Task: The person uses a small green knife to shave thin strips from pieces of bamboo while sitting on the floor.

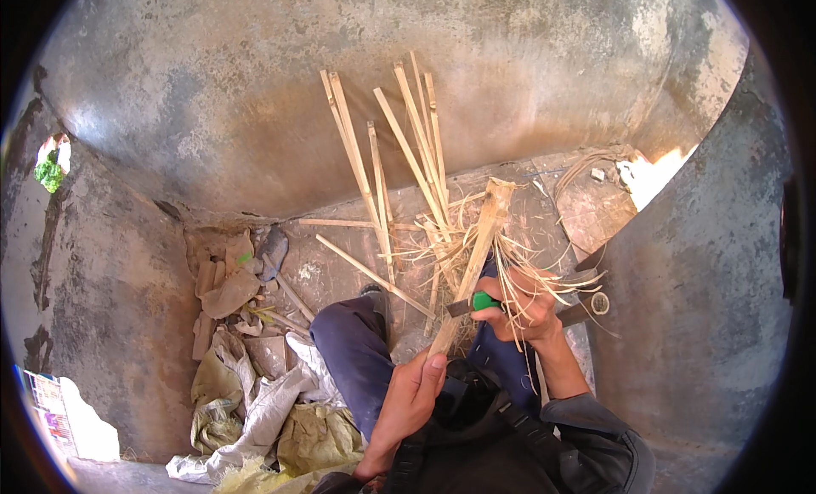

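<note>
A flat, pale strip of split bamboo (484,243) slants up and away from my lap. My left hand (410,398) is closed round its near end. In my right hand (529,310) is a knife (485,301) with a green handle. Its short dark blade lies against the strip, a little beyond my left hand. Thin curled shavings (518,258) hang from the strip and spread over my right hand. Beyond it, several narrow bamboo sticks (357,158) lean on the wall, and a loose stick (367,271) lies on the floor.
Stained concrete walls (255,86) surround me. On the left lie stones and broken bricks (231,292), with crumpled sacks (255,409) nearer me. A hollow bamboo tube (595,305) lies at my right. Coiled strands (578,173) rest at the far right, near a bright opening.
</note>
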Available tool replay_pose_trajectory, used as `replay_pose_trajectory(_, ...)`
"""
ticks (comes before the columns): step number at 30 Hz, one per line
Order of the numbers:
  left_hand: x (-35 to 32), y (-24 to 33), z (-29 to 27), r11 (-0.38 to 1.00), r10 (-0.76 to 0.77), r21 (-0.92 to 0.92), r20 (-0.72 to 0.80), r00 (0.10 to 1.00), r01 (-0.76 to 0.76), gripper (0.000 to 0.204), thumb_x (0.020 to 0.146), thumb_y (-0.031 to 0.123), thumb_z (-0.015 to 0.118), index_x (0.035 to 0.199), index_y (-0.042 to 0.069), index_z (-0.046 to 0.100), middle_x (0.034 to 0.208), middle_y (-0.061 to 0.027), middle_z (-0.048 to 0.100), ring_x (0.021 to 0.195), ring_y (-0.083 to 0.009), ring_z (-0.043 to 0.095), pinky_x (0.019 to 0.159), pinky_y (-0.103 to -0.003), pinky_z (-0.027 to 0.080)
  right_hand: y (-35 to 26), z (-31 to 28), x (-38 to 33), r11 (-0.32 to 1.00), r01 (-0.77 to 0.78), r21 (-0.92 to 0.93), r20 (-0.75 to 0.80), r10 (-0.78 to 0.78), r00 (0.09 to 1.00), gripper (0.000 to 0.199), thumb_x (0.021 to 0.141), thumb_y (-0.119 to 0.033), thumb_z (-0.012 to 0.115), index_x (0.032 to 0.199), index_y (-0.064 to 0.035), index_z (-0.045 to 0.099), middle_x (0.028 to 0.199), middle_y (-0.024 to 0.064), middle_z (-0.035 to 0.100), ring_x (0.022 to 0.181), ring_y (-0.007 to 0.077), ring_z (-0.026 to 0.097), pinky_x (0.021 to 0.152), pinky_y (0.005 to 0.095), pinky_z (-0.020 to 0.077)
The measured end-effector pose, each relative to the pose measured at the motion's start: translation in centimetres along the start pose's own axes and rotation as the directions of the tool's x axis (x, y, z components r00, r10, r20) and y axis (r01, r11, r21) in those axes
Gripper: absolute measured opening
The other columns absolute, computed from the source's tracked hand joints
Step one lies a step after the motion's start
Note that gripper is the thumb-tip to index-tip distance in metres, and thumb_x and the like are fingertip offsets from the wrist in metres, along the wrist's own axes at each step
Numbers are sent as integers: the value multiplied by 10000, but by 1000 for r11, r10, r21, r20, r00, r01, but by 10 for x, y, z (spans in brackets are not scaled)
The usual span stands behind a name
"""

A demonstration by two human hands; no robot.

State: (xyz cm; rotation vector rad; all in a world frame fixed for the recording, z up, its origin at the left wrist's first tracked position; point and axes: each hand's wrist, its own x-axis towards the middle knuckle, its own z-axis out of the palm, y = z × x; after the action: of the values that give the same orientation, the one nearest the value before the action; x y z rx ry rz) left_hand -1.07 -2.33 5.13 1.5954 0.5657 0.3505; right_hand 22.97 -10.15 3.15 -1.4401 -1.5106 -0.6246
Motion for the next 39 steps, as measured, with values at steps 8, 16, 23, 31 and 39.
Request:
replay_pose_trajectory(8,-1,1,-1,1000,19,-2,5,1000,-19,508,1233,381,433,818,95,497,643,62,430,537,-43,383,486,-264,311,-4,-6,-11,996,-61,-61,81,66,995,396,843,-426,936,1060,-118,813,861,15,758,686,224,710,610,370,525)
replay_pose_trajectory(16,-5,-2,-3,999,-50,-14,8,999,50,479,1225,358,462,847,71,524,656,44,449,571,-60,403,526,-277,336,5,-9,5,961,-276,16,-16,276,961,270,962,-266,837,972,1,802,777,88,739,606,265,684,575,382,524)
replay_pose_trajectory(23,-12,-12,-9,996,-91,-16,28,995,91,427,1212,294,512,891,18,568,675,-1,493,629,-109,457,598,-317,397,24,-21,12,961,-268,65,29,266,963,203,928,-188,826,1013,-6,797,883,146,774,722,319,764,650,382,580)
replay_pose_trajectory(31,-6,-6,-10,995,-63,77,-16,998,64,365,1200,282,536,1021,-16,650,675,-49,538,616,-139,506,604,-338,439,20,-4,-9,478,-664,575,336,602,725,223,1024,-128,725,1150,48,777,978,150,787,780,226,732,718,333,550)
replay_pose_trajectory(39,-3,-2,-12,997,-39,71,-29,999,41,356,1199,267,523,1031,-17,655,665,-51,527,592,-138,502,591,-337,430,2,8,-21,927,-257,273,67,248,967,426,1027,-412,758,1066,10,805,819,133,710,696,337,710,630,427,544)
